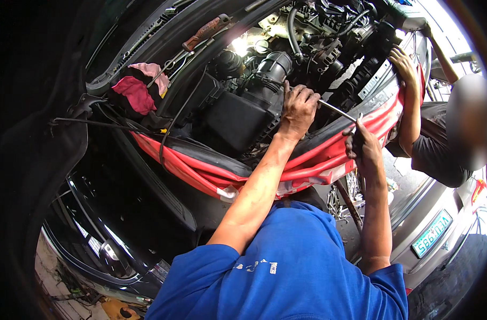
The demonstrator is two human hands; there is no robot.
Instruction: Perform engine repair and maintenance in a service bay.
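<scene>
Over the open engine bay, my left hand (298, 111) is closed around one end of a slim shiny metal rod (337, 111). That end is hidden in my fingers. The rod slants down to the right to my right hand (366, 145), where the thumb and forefinger meet its other end and the remaining fingers curl inward. Left of my left hand sits a black air filter box (234, 121), with a ribbed black intake duct (275, 66) beyond it. Beneath both forearms, a red cover (318, 166) drapes the car's front edge.
A co-worker's hand (405, 65) rests on the bay's right edge. At the far left are a tool with an orange-brown handle (206, 32) and a pink cloth (134, 95). Several wrenches (337, 205) lie below the cover, near a silver car (419, 229).
</scene>
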